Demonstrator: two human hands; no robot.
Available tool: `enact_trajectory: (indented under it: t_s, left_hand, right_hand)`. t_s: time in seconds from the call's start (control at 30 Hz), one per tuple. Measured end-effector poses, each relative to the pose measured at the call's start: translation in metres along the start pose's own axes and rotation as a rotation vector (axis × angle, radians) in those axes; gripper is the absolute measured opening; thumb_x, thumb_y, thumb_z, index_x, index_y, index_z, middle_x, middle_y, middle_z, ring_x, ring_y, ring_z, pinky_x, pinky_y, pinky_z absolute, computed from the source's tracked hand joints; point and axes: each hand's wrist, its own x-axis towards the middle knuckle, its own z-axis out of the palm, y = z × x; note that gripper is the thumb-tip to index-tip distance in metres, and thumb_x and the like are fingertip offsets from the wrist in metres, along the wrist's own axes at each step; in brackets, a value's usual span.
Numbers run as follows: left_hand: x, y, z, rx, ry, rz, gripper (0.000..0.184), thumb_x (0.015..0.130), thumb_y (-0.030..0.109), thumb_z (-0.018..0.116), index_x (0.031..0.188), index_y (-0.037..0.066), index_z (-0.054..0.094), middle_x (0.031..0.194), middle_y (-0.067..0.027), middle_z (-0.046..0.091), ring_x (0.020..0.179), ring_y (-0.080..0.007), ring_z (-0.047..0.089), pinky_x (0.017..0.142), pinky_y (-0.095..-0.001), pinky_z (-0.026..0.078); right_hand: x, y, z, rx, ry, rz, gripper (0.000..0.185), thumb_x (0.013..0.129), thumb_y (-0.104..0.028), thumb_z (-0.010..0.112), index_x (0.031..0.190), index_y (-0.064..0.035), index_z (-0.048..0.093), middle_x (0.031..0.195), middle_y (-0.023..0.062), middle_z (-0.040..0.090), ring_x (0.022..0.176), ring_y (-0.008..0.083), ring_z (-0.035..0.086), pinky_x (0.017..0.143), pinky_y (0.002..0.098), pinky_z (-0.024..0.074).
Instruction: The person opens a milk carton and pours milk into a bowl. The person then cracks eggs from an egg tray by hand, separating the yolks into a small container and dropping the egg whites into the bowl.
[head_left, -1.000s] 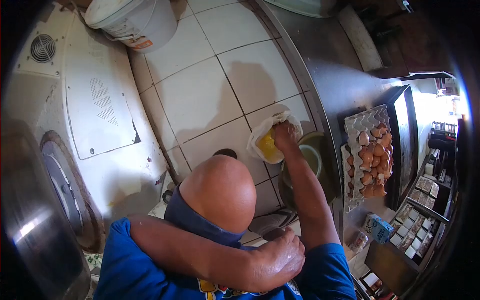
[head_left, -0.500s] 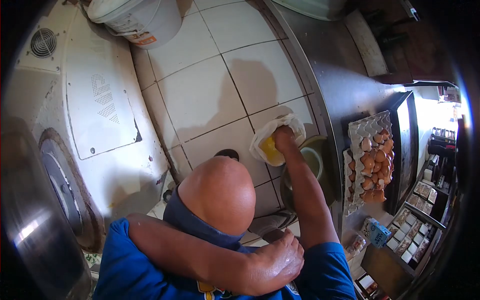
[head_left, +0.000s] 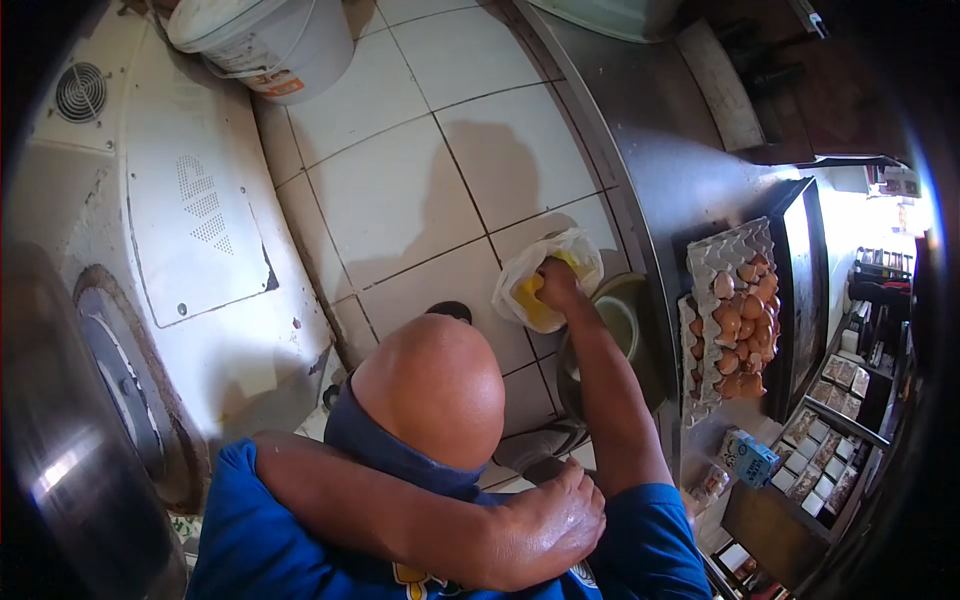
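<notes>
My right hand [head_left: 558,284] reaches down into a whitish plastic bag [head_left: 512,292] with yellow liquid [head_left: 540,312] inside. Its fingertips are hidden in the bag, so their grip cannot be made out. The bag stands open on the tiled floor, beside an olive-green tub [head_left: 650,300] that holds a pale round container [head_left: 622,325]. My left hand [head_left: 555,525] lies across my body near my right upper arm, its wet-looking fingers curled together with nothing visible in them. My bare knee [head_left: 440,385] is between the left arm and the bag.
On the metal counter [head_left: 645,150] at the right are egg cartons [head_left: 708,255] with brown eggs or shells [head_left: 745,320], and a blue-and-white box [head_left: 750,457]. A white bucket [head_left: 300,50] stands at the upper left, near a white machine [head_left: 215,240]. Packaged goods [head_left: 820,455] fill the far right.
My right hand has shifted slightly left within the bag, and more yellow shows around it. The left hand stays folded across my body. The view has shifted slightly.
</notes>
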Motion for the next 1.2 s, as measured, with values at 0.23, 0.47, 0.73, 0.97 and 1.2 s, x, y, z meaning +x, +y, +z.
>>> enact_trajectory:
  t_s: [0.23, 0.47, 0.73, 0.97, 1.2]
  left_hand:
    - [0.01, 0.009, 0.011, 0.021, -0.027, -0.036, 0.029, 0.089, 0.011, 0.059, 0.113, -0.006, 0.06, 0.1, -0.0216, 0.063, 0.086, -0.0265, 0.058, 0.089, -0.0415, 0.044]
    - [0.021, 0.009, 0.038, 0.049, 0.087, -0.035, 0.03, 0.086, 0.01, 0.056, 0.111, -0.006, 0.058, 0.097, -0.0207, 0.061, 0.084, -0.0285, 0.056, 0.087, -0.0422, 0.043]
    - [0.033, 0.016, 0.024, 0.039, -0.035, -0.014, 0.026, 0.089, 0.011, 0.057, 0.109, -0.005, 0.06, 0.099, -0.0196, 0.064, 0.086, -0.0263, 0.059, 0.082, -0.0397, 0.042]
    - [0.045, 0.022, 0.031, 0.026, -0.06, 0.017, 0.024, 0.09, 0.012, 0.058, 0.105, -0.004, 0.065, 0.099, -0.019, 0.068, 0.086, -0.0243, 0.062, 0.079, -0.0378, 0.043]
    - [0.053, 0.02, 0.038, 0.011, 0.012, -0.116, 0.022, 0.089, 0.013, 0.058, 0.102, -0.003, 0.067, 0.098, -0.0192, 0.068, 0.083, -0.026, 0.063, 0.079, -0.038, 0.044]
  right_hand:
    - [-0.01, -0.019, -0.04, 0.247, -0.113, 0.03, 0.039, 0.06, -0.003, 0.076, 0.099, -0.0049, 0.069, 0.087, 0.0078, 0.067, 0.071, 0.0236, 0.06, 0.068, 0.0315, 0.0492]
    - [-0.052, -0.029, -0.095, 0.587, 0.057, 0.013, 0.041, 0.06, 0.003, 0.076, 0.099, -0.0046, 0.068, 0.078, 0.0008, 0.061, 0.062, 0.011, 0.05, 0.06, 0.0224, 0.0426]
    - [-0.145, -0.016, -0.136, 0.834, 0.388, 0.172, 0.047, 0.062, 0.011, 0.072, 0.106, -0.0071, 0.067, 0.083, 0.0001, 0.063, 0.068, 0.0087, 0.053, 0.065, 0.0206, 0.0437]
    - [-0.206, 0.027, -0.06, 0.843, 0.515, 0.412, 0.039, 0.065, -0.001, 0.075, 0.103, -0.0052, 0.067, 0.087, 0.0058, 0.067, 0.073, 0.0135, 0.061, 0.065, 0.0251, 0.0479]
    - [-0.191, 0.014, -0.044, -0.318, 0.083, 0.62, 0.021, 0.069, -0.016, 0.069, 0.087, -0.006, 0.069, 0.084, 0.0132, 0.069, 0.073, 0.024, 0.067, 0.058, 0.0348, 0.0509]
